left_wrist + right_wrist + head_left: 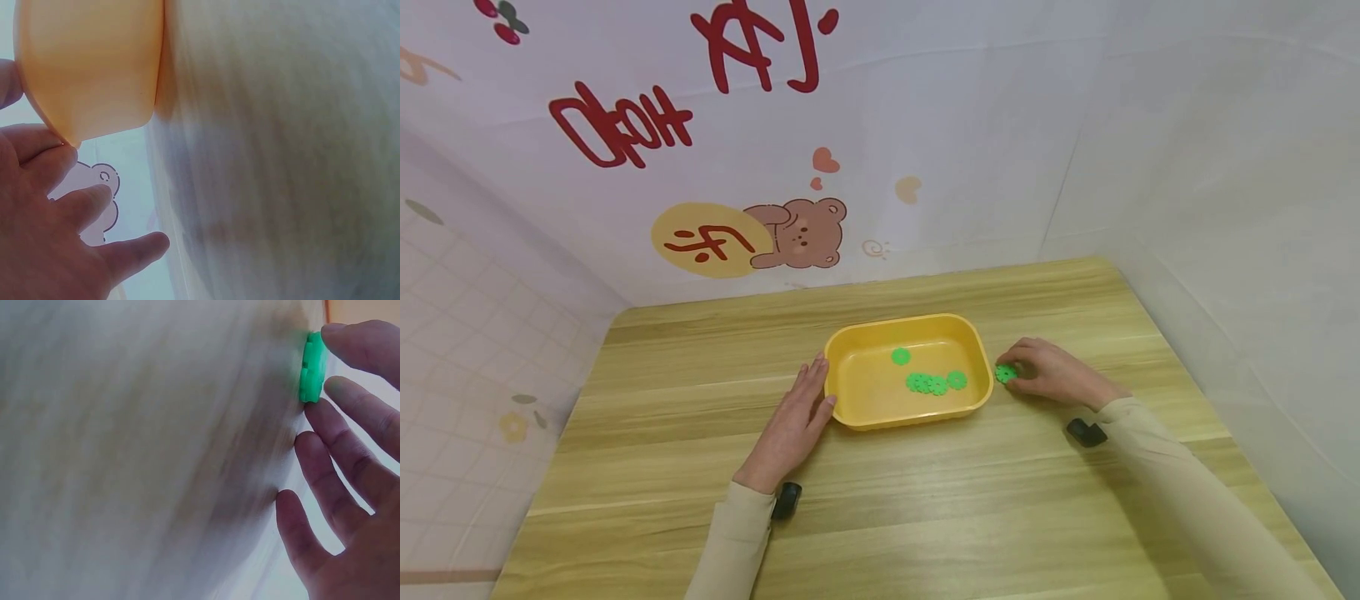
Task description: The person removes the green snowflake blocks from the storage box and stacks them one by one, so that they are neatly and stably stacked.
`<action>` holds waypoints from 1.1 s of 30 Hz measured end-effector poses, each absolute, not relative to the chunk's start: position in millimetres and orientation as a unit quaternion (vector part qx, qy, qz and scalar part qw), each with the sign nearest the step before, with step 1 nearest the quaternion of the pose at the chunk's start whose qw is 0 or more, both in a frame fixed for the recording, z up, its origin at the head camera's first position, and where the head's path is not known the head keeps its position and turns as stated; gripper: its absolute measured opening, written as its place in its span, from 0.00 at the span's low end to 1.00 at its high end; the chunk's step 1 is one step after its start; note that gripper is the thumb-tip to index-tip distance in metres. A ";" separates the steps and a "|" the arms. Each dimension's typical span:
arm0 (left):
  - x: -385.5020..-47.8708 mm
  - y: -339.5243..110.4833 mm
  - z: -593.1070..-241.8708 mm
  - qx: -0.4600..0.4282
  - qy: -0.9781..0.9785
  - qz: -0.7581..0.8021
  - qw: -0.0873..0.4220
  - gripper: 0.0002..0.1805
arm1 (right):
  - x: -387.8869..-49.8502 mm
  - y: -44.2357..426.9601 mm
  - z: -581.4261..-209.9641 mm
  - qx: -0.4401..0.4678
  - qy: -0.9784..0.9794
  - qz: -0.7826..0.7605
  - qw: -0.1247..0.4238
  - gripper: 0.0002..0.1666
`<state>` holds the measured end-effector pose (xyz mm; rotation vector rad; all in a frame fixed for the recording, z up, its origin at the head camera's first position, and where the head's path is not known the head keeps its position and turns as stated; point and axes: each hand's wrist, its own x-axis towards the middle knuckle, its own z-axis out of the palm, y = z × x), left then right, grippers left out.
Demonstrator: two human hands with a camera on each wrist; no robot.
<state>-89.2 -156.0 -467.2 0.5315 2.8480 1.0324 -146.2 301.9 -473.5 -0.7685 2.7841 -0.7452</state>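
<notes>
A yellow tray (872,421) stands on the table with several green notched plastic discs lying in it. One disc (901,357) lies apart from the others, towards the back; a row of overlapping discs (927,383) lies near the front. My left hand (786,433) rests against the tray's left end, fingers extended and touching its rim. Just outside the right end, my right hand (1056,373) pinches a green notched disc piece (312,369) between thumb and index finger, close to the tabletop. Whether this piece is one disc or a stack, I cannot tell.
The wood-grain table (895,517) meets a printed white cloth wall (985,125) at the back and more cloth at both sides. A dark wrist device (786,501) sits at the left wrist, another dark device (1086,432) at the right.
</notes>
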 end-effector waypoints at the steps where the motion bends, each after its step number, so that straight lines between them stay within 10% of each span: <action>1: -89.1 -156.1 -467.3 0.173 0.925 0.335 0.033 0.35 | -145.6 302.2 -473.5 -0.253 0.931 -0.252 0.081 0.20; 33: -88.5 -156.5 -467.8 0.175 0.929 0.326 0.029 0.35 | -105.4 263.5 -431.0 -0.241 0.901 -0.337 -0.128 0.15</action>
